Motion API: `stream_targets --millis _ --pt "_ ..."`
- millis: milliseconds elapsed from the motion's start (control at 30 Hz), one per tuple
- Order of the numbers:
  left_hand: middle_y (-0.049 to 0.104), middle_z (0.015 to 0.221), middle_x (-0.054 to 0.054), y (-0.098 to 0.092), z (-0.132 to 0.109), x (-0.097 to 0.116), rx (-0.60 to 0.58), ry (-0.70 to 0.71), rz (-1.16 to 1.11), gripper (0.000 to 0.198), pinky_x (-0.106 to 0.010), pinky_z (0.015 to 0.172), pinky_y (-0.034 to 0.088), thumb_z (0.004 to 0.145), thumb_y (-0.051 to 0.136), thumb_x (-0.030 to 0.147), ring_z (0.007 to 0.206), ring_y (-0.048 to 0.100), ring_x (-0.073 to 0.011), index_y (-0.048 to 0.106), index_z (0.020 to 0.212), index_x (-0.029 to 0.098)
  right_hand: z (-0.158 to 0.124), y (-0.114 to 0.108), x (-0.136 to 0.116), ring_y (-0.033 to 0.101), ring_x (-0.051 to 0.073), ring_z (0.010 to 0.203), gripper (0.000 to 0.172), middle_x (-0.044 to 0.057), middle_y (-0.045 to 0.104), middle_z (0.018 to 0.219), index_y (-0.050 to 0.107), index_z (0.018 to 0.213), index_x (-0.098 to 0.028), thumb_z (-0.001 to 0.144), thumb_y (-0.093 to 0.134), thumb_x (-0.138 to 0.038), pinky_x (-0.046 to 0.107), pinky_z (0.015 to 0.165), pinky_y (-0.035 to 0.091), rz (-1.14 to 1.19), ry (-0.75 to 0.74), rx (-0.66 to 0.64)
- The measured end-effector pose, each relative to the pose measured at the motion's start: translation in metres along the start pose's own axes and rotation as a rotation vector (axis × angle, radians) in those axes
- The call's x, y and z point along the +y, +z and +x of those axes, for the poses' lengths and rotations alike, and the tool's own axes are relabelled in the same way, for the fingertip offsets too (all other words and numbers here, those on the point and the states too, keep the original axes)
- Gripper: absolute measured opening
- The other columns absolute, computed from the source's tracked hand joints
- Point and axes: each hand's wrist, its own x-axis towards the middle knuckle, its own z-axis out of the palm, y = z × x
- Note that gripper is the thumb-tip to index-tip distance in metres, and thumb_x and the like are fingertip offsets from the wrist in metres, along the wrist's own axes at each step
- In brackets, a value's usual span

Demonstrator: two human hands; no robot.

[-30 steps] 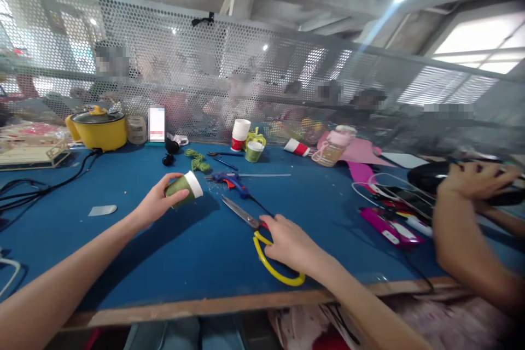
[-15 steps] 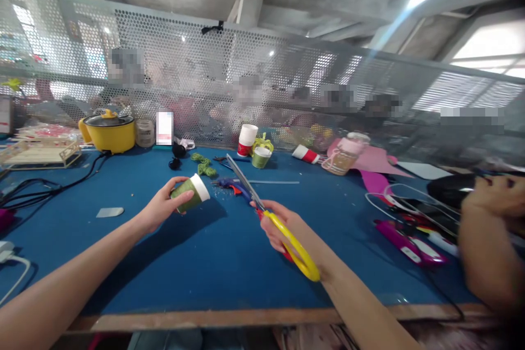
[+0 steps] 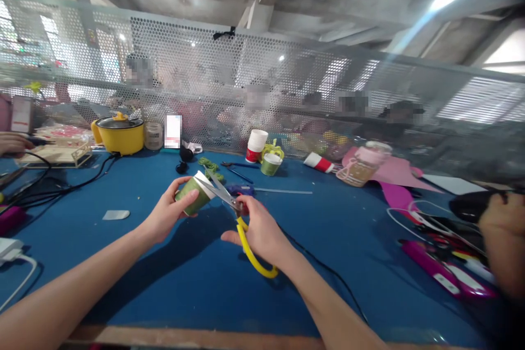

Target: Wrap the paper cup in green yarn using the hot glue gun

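My left hand is wrapped round a green paper cup with a white rim, held tilted on its side above the blue table. My right hand grips yellow-handled scissors. Their blades are apart and the tips reach the cup's open rim.
A blue glue gun and green yarn lie just behind the cup. Farther back stand a red-and-white cup stack, a yellow pot and a perforated metal screen. Another person's hand works at the right among pink tools and cables.
My right hand lifted the scissors off the table and brought them left to the cup's rim. The cup stayed in my left hand. The view shifted slightly to the left.
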Motion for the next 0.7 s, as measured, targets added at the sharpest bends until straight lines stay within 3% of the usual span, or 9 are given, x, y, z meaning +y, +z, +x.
stream_targets --millis 267,700 --pt "0.055 0.093 -0.003 0.0021 -0.0012 -0.0069 0.015 0.004 0.067 0.05 -0.031 0.067 0.053 0.07 0.064 0.039 0.076 0.059 -0.0148 0.042 0.112 0.022 -0.006 0.0031 -0.0024 0.053 0.024 0.092 0.061 0.009 0.055 0.098 0.048 0.106 -0.02 0.056 0.07 -0.047 0.035 0.074 0.043 -0.036 0.001 -0.004" --pt "0.054 0.09 -0.003 0.0018 -0.002 -0.0083 -0.005 -0.034 0.047 0.049 -0.032 0.067 0.053 0.07 0.064 0.039 0.075 0.058 -0.0148 0.042 0.11 0.022 -0.0108 0.0102 0.0019 0.054 0.019 0.076 0.043 0.005 0.059 0.088 0.052 0.096 -0.022 0.064 0.065 -0.047 0.031 0.069 0.042 -0.036 -0.057 0.082"
